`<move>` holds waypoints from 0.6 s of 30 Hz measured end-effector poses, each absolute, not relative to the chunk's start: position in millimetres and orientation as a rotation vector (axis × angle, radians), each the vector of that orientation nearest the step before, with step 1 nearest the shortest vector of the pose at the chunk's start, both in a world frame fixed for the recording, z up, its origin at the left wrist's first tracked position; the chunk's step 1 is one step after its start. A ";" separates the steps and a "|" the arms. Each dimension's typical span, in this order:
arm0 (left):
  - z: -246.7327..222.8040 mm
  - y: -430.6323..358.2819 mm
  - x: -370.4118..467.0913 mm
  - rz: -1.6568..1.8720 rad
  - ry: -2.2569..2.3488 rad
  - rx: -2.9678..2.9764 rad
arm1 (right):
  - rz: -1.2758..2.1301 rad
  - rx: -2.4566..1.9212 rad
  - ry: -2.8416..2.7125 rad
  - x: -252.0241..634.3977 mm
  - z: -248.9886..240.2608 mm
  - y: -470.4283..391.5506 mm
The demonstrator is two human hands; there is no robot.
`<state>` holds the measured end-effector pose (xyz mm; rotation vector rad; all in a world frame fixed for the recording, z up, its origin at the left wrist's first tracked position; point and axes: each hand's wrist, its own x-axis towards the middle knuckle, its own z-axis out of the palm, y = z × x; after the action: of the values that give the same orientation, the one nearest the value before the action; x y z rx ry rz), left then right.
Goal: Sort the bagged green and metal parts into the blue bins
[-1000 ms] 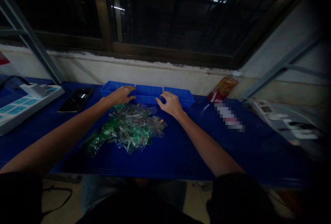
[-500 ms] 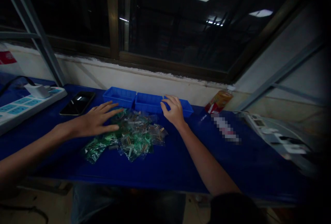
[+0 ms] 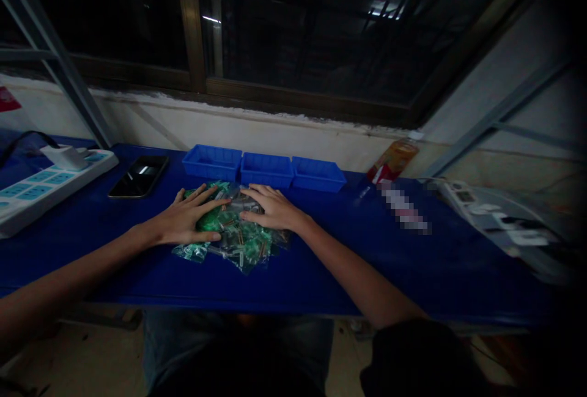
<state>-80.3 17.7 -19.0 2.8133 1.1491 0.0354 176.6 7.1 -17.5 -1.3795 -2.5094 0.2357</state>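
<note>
A heap of small clear and green plastic bags (image 3: pixel 247 244) lies on the blue table (image 3: pixel 316 281). Small pin-like or rod-like parts show through the plastic; their exact kind is hard to tell. My left hand (image 3: pixel 183 219) rests on the heap's left side, fingers spread and pointing away from me. On the heap's right side is my right hand (image 3: pixel 273 208), palm down, its fingers stretched out over the bags. Neither hand grips a bag that I can see. Parts of the heap are hidden under both hands.
Behind the heap, by the wall, stand three blue bins: left (image 3: pixel 212 163), middle (image 3: pixel 266 169) and right (image 3: pixel 318 174). A phone (image 3: pixel 139 177) and a white power strip (image 3: pixel 55 186) lie to the left. A bottle (image 3: pixel 395 158) and a grey device (image 3: pixel 490 216) are on the right.
My right hand has come down from in front of the bins onto the bags. My left hand has moved slightly right, and the heap looks more gathered between the hands.
</note>
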 end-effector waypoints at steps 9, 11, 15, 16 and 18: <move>-15.4 2.4 -60.0 0.087 1.154 2.800 | 0.224 -1.303 -2.524 194.7 -16.6 -2.4; -15.3 0.2 -50.4 0.089 1.144 2.798 | 0.245 -1.284 -2.517 200.9 -15.1 -2.4; -17.8 5.6 -31.9 0.093 1.131 2.788 | 0.292 -1.282 -2.484 212.0 -12.1 -1.2; -18.3 8.4 -28.5 0.095 1.124 2.787 | 0.300 -1.295 -2.471 214.1 -11.6 -0.9; -18.0 13.7 -24.7 0.086 1.111 2.775 | 0.310 -1.319 -2.455 217.0 -11.2 -0.2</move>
<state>-24.7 13.7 -18.0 2.7745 1.1110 0.0859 217.0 -0.2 -11.2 -1.3190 -2.4546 0.3097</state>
